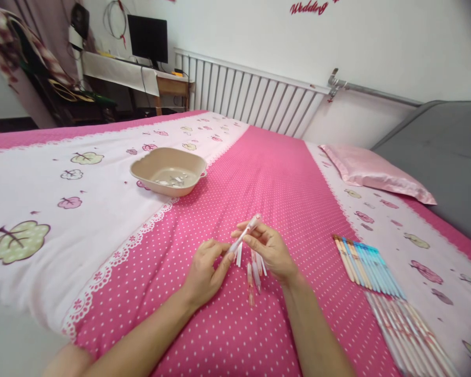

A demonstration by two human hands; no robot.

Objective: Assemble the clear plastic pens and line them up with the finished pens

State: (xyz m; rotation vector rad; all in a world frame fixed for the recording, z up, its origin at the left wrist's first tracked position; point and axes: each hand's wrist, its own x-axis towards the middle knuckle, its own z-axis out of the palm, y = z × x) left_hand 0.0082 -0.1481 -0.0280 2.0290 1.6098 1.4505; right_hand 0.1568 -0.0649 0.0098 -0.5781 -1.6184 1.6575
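Note:
Both hands hold one whitish pen (241,236) above the bed. My left hand (207,269) pinches its lower end between thumb and fingers. At the upper end, which has a pinkish tip, my right hand (270,250) closes its thumb and fingers around the barrel. Several pen parts (255,277), white and pinkish, lie loose on the dotted pink cover just below and behind the hands. Some of them are partly hidden by my right hand.
A beige basin (168,183) with small shiny pieces inside stands at the left. To the right lie a row of blue and peach pens (367,264) and a row of whitish-pink pens (412,335). Farther back are a pink pillow (377,170) and a white radiator (251,91).

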